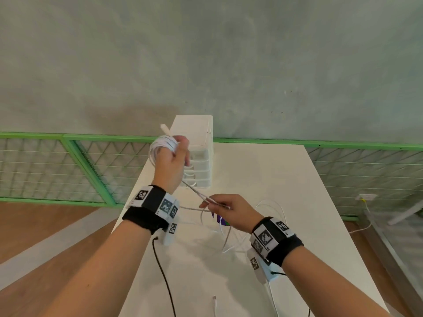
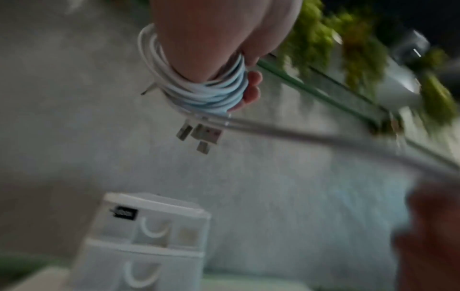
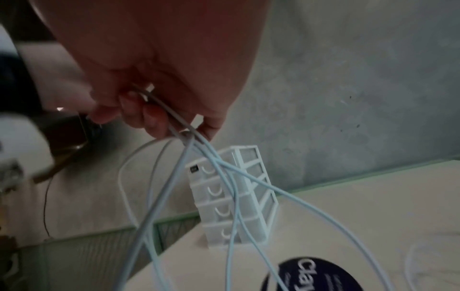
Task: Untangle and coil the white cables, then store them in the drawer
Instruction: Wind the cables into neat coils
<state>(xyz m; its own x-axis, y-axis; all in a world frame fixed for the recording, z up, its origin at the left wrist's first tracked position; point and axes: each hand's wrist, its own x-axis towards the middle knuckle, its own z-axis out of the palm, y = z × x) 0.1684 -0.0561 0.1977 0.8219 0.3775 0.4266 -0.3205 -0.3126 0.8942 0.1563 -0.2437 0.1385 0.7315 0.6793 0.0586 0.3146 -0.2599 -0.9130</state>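
A white cable coil [image 1: 161, 145] [image 2: 199, 92] is wound round the fingers of my raised left hand [image 1: 180, 146] [image 2: 251, 86], which grips it in front of the white drawer unit [image 1: 201, 156] [image 2: 149, 236]. USB plugs [image 2: 201, 133] hang below the coil. Two taut strands [image 1: 199, 195] run from the coil down to my right hand [image 1: 207, 205] [image 3: 159, 122], which pinches them above the table. Loose white cable loops [image 1: 229, 236] [image 3: 224, 196] hang from that hand onto the table. The drawer unit [image 3: 248, 196] shows several shut drawers.
The white table [image 1: 286, 179] stands against a green mesh railing [image 1: 91, 161] and a grey wall. A dark round label [image 1: 220, 220] [image 3: 311, 275] lies under the loops. A black wire [image 1: 164, 282] crosses the table's near left, and a loose plug [image 1: 214, 300] lies near the front.
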